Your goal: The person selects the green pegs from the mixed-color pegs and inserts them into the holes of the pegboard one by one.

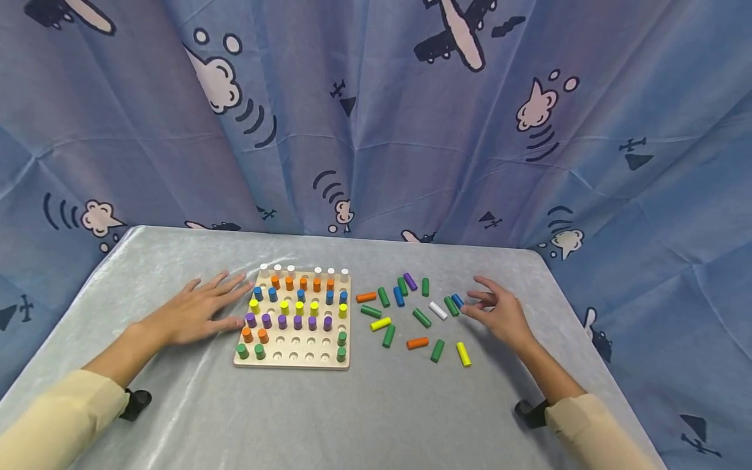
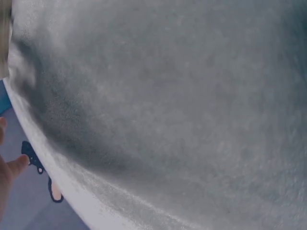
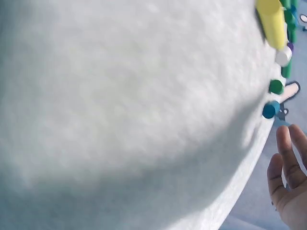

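A wooden pegboard [image 1: 288, 363] lies left of the middle of the table, with rows of white, orange, blue, yellow, purple and green pegs standing in it. My left hand [image 1: 190, 313] rests beside its left edge, fingers spread and thumb at the board's side. Over on the right, my right hand [image 1: 499, 316] hovers by a loose blue peg [image 1: 457, 301], its fingers loosely bent. In the right wrist view, a gap shows between the fingers [image 3: 289, 165] and the blue peg [image 3: 270, 109]. A green peg [image 1: 451, 306] lies alongside.
Loose pegs lie scattered between board and right hand: several green ones, a white peg [image 1: 437, 311], a purple peg [image 1: 410, 281], orange ones and a yellow peg [image 1: 463, 354]. Some holes in the board's front rows hold no pegs. Behind the table [image 1: 388, 418] hangs a blue curtain [image 1: 376, 130].
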{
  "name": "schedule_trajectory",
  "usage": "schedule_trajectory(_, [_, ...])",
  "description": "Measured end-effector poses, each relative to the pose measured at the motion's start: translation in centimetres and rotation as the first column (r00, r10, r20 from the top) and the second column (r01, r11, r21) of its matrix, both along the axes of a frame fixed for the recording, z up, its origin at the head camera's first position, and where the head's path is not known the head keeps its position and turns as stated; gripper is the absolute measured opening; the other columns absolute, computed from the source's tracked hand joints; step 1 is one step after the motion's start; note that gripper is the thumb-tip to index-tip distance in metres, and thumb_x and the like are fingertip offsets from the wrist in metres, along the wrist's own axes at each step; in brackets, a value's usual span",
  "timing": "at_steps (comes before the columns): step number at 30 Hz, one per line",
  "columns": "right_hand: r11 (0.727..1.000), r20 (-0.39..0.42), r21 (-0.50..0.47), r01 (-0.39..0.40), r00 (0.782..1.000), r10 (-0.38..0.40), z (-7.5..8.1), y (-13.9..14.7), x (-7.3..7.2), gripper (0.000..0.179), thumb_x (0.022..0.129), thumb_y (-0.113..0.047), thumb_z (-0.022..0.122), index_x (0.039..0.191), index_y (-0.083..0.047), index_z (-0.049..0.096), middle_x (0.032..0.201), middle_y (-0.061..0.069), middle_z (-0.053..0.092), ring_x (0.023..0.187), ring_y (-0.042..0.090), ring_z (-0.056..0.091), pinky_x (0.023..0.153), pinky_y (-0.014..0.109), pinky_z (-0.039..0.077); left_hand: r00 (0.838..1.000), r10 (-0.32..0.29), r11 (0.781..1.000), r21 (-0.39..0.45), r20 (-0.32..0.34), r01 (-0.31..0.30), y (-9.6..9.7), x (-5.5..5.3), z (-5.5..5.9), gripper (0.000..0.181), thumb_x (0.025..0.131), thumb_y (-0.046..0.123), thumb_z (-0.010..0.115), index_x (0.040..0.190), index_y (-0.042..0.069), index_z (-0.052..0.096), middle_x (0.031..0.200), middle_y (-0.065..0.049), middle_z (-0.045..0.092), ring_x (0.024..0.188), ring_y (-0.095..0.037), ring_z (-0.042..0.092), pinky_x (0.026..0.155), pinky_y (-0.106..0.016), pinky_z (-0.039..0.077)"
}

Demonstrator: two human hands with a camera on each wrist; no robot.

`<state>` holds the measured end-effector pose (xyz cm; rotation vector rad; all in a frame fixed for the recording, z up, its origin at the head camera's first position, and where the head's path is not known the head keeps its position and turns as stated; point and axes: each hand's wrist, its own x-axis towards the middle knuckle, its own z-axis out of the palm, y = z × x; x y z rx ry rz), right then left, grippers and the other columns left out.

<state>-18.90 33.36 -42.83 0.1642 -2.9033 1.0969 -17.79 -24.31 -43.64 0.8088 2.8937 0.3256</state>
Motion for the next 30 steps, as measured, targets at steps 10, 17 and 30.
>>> schedule_trajectory(10, [0.999,-0.038,-0.001,-0.052,0.998,0.052,-1.2,-0.9,0.1,0.067,0.083,-0.006,0.080,0.141,0.004,0.049,0.116,0.020,0.071,0.088,0.023,0.069,0.072,0.022,0.053,0.999,-0.034,0.999,0.022,0.032,0.033,0.5,0.1,-0.1,0.071,0.098,0.057,0.051,0.154,0.014,0.039,0.162,-0.010,0.028,0.147,-0.045,0.020,0.108,-0.075,0.010])
schedule_trajectory(17, [0.999,-0.062,0.022,-0.044,0.997,0.045,-1.6,-1.2,0.3,0.063,0.081,-0.002,0.080,0.138,0.004,0.052,0.112,0.018,0.072,0.085,0.021,0.070,0.070,0.025,0.054,0.998,-0.024,0.999,0.038,0.064,0.021,0.6,0.0,-0.3,0.072,0.098,0.057,0.050,0.154,0.014,0.037,0.163,-0.009,0.026,0.148,-0.043,0.018,0.110,-0.074,0.008])
schedule_trajectory(30, [0.996,-0.086,0.089,-0.023,0.996,0.030,-1.7,-2.0,0.2,0.058,0.080,-0.003,0.081,0.133,0.002,0.057,0.107,0.016,0.074,0.083,0.024,0.072,0.076,0.045,0.056,0.998,-0.056,0.998,0.031,0.038,0.054,0.7,-0.3,-0.3,0.071,0.099,0.055,0.049,0.152,0.009,0.041,0.161,-0.009,0.030,0.146,-0.042,0.026,0.109,-0.073,0.014])
